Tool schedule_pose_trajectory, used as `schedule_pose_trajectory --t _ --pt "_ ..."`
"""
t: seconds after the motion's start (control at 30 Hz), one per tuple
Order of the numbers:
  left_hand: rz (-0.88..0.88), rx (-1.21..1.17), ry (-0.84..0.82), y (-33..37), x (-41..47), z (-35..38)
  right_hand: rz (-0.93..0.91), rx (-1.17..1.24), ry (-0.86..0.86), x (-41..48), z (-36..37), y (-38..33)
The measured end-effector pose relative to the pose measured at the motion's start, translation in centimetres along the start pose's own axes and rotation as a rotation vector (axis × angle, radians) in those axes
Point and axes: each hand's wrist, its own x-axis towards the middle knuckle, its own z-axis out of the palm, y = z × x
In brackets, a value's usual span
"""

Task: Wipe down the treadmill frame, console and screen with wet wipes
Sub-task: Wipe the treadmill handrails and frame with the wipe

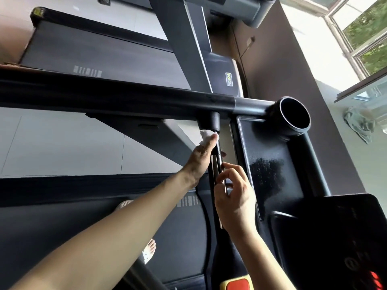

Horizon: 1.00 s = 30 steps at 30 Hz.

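Observation:
The view is turned sideways over a black treadmill. My left hand reaches up from the lower left and presses a crumpled white wet wipe against the short grip bar, just under its joint with the long black handrail. My right hand sits beside the same bar, its fingers curled around the bar's metal strip. The glossy console tray and round cup holder lie to the right. The dark screen fills the lower right corner.
A red stop button shows at the bottom edge. My bare feet stand on the belt. A second treadmill stands beyond the handrail. A grey cloth lies on the sill near the window.

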Motion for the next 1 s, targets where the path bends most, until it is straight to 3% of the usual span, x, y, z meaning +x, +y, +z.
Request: schedule_pose_trajectory --t 0.17,0.23,0.33,0.43,0.6,0.67,0.8,0.93,1.0 --pt "-0.131 0.107 -0.138 -2.2 -3.1 -0.3 -0.021 0.018 0.009 0.0 0.0 -0.1" --pt "-0.112 0.213 -0.076 -1.5 -2.2 0.1 -0.017 0.016 0.009 0.0 0.0 0.0" --pt "-0.202 0.346 0.156 0.7 0.5 1.1 -0.019 -0.011 0.027 -0.3 0.0 -0.1" --pt "-0.28 0.184 0.229 2.1 2.8 1.0 -0.021 -0.012 0.061 -0.8 -0.2 -0.7" --pt "-0.334 -0.431 -0.04 1.5 0.7 1.0 0.022 -0.005 0.043 -1.0 -0.4 -0.9" --pt "-0.37 -0.487 -0.106 0.2 -1.2 1.1 0.026 -0.012 0.032 -1.0 -0.4 -0.7" --pt "-0.386 -0.215 -0.101 -1.5 -4.3 0.9 0.025 0.02 0.004 -1.2 -0.3 -0.6" --pt "-0.238 0.697 0.102 1.7 -4.5 -0.3 0.055 0.036 -0.01 -0.3 -0.6 -0.5" --pt "-0.183 0.89 0.172 4.0 -3.6 -1.4 0.084 0.01 0.031 0.6 -0.9 -0.9"
